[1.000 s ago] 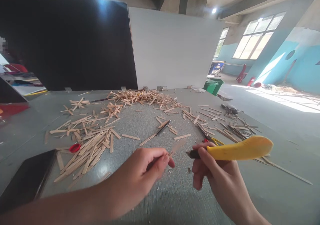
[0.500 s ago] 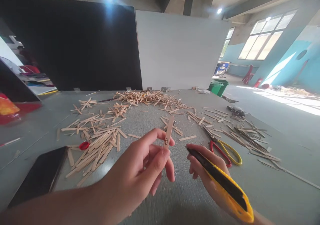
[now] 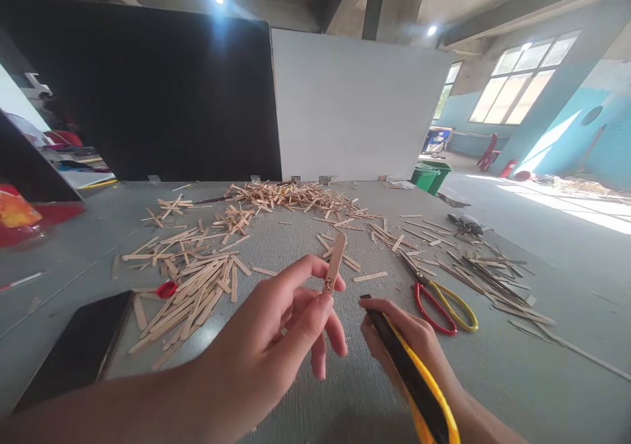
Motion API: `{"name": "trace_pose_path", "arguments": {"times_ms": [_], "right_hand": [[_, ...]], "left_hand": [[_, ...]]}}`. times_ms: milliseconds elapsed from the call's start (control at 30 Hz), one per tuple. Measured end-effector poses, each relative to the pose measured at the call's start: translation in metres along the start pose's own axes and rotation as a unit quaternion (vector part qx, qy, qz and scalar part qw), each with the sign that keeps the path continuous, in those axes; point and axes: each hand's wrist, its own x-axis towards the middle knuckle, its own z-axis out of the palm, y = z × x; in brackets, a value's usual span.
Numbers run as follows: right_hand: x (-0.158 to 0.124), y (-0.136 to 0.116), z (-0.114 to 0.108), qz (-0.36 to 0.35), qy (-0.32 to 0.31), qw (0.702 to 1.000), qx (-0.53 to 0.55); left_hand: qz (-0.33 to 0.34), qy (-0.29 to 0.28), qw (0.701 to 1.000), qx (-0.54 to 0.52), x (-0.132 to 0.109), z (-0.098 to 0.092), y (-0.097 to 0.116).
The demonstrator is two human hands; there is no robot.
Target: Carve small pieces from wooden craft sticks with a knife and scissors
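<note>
Between thumb and fingers, my left hand (image 3: 276, 339) pinches a wooden craft stick (image 3: 336, 257), tilted upward, with a small dark mark near its lower end. My right hand (image 3: 419, 339) is wrapped round a yellow and black utility knife (image 3: 419, 385), whose tip points toward the stick. Knife and stick are apart. Scissors (image 3: 438, 299) with one red and one yellow handle lie on the grey table (image 3: 315, 418), just beyond my right hand. Left of my left hand is a pile of craft sticks (image 3: 197, 299), with a red cap (image 3: 166, 289) beside it.
A dark flat slab like a tablet (image 3: 73, 345) lies at the left. A larger heap of stick pieces (image 3: 296, 196) spreads along the back, before black (image 3: 187, 96) and white (image 3: 359, 102) panels. Thin strips (image 3: 493, 280) and a dark object (image 3: 466, 224) lie at the right.
My right hand has turned the knife steeper and shifted it slightly left and down. My left hand still holds the craft stick, now tilted a little more to the right.
</note>
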Motion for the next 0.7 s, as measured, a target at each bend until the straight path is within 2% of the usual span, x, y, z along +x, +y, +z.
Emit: {"name": "trace_pose_path", "arguments": {"times_ms": [167,233,267,333,400,500,567,700], "right_hand": [[-0.002,0.002,-0.001,-0.089,-0.146,0.983,-0.070],[-0.002,0.006,-0.002,-0.126,-0.179,0.967,-0.127],[0.000,0.009,-0.004,-0.123,-0.189,0.960,-0.169],[0.005,0.017,-0.011,-0.043,-0.196,0.939,-0.280],[0.012,0.028,-0.025,0.092,-0.168,0.894,-0.404],[0.020,0.045,-0.047,0.213,-0.151,0.842,-0.473],[0.023,0.056,-0.057,0.244,-0.168,0.826,-0.479],[0.025,0.072,-0.066,0.267,-0.168,0.822,-0.475]], "left_hand": [[0.011,-0.001,1.000,0.001,0.001,0.000,0.000],[0.006,0.005,1.000,0.008,0.000,0.000,0.000],[0.001,0.012,1.000,0.013,0.000,-0.001,0.000],[-0.007,0.030,0.999,0.030,0.000,-0.002,0.002],[-0.017,0.051,0.997,0.054,0.001,-0.003,0.004],[-0.019,0.067,0.995,0.075,0.000,-0.005,0.007],[-0.006,0.067,0.996,0.060,-0.001,-0.006,0.007],[0.030,0.074,0.996,0.041,-0.003,-0.009,0.006]]}}
